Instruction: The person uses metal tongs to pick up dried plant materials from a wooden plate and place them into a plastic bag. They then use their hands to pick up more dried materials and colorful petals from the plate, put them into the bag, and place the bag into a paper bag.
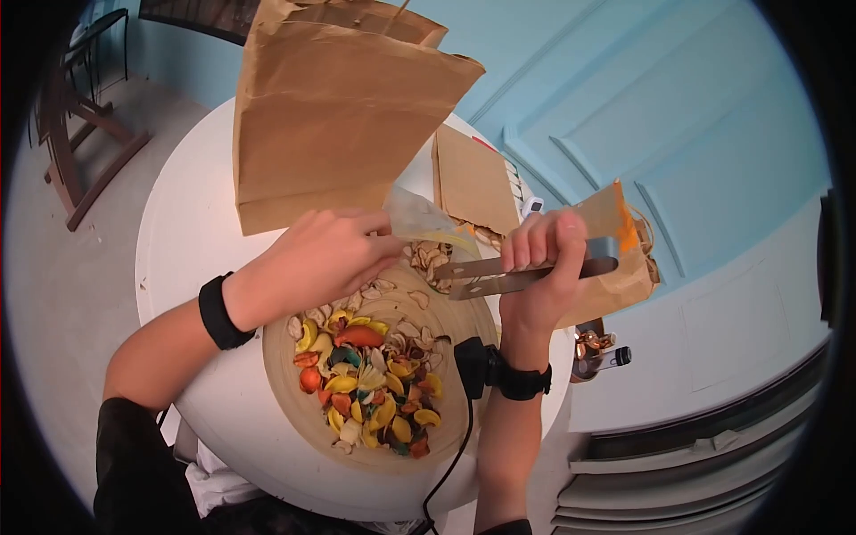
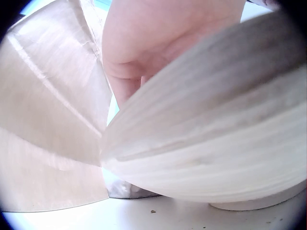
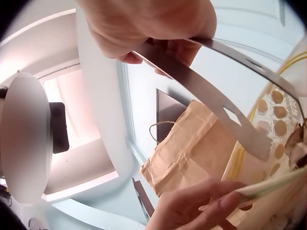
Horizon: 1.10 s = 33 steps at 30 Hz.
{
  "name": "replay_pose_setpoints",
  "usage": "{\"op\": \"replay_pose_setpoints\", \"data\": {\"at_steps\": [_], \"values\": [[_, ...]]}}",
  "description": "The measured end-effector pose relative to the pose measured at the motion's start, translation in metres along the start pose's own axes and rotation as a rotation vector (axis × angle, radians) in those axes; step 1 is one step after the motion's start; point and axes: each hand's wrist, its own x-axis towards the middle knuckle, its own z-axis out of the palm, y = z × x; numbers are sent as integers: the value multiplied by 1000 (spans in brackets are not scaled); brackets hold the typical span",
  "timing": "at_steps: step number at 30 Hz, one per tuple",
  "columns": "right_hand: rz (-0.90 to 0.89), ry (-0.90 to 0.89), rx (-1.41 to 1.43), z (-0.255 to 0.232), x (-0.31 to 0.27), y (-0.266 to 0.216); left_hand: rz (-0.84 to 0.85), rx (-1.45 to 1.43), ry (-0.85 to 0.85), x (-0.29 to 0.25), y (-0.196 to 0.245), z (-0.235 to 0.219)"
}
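Note:
My left hand [image 1: 325, 259] pinches the edge of a clear plastic bag [image 1: 417, 212] with yellow stripes near its mouth. Pale brown dried slices [image 1: 426, 255] fill the bag. My right hand [image 1: 546, 267] grips metal tongs [image 3: 201, 91], whose tips point into the bag's mouth beside the slices. Below both hands is a round wooden bowl [image 1: 294, 415]. It holds colourful dried potpourri [image 1: 379, 392] in yellow, orange and teal, with more pale slices along its far side. The left wrist view shows the bowl's outer wall [image 2: 206, 143] close up, covering much of the left hand.
A tall brown paper bag [image 1: 339, 125] stands at the back left of the white round table [image 1: 192, 205]. Behind the plastic bag lies a brown paper packet [image 1: 473, 178]. Another paper bag [image 1: 615, 285] stands at right, with dark bottles [image 1: 593, 352] near it.

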Motion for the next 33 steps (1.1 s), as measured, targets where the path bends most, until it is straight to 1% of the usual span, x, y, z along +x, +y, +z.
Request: {"op": "replay_pose_setpoints", "data": {"at_steps": [1, 2, 5, 7, 9, 10, 14, 17, 20, 24, 30, 33], "values": [[73, -49, 71, -8, 0, 1, -25, -3, 12, 2, 2, 1], [130, -176, 156, -14, 2, 1, -41, 12, 18, 2, 3, 2], [231, -341, 3, -21, -1, 7, -62, 47, 46, 6, 1, 2], [258, -318, -61, -20, -1, 19, -67, 41, 74, 7, 1, 2], [304, -282, -109, -25, -1, 31, -91, 38, 48, 7, 3, 1], [278, -299, -154, -30, 0, 35, -104, 37, 37, 8, 4, 1], [309, -221, -36, -36, -1, 54, -120, 36, 21, 5, 1, 7], [315, -177, -41, -34, -2, 56, -136, 46, -5, 3, 3, 7], [334, -189, -21, -32, -4, 56, -125, 69, -20, 4, 7, 7], [280, -218, -189, -23, -9, 53, -99, 66, -22, 7, 8, 7], [280, -186, -108, -21, -7, 46, -98, 46, -43, 9, 9, 7], [312, -221, -11, -23, -4, 35, -98, 61, -62, 8, 8, 7]]}}
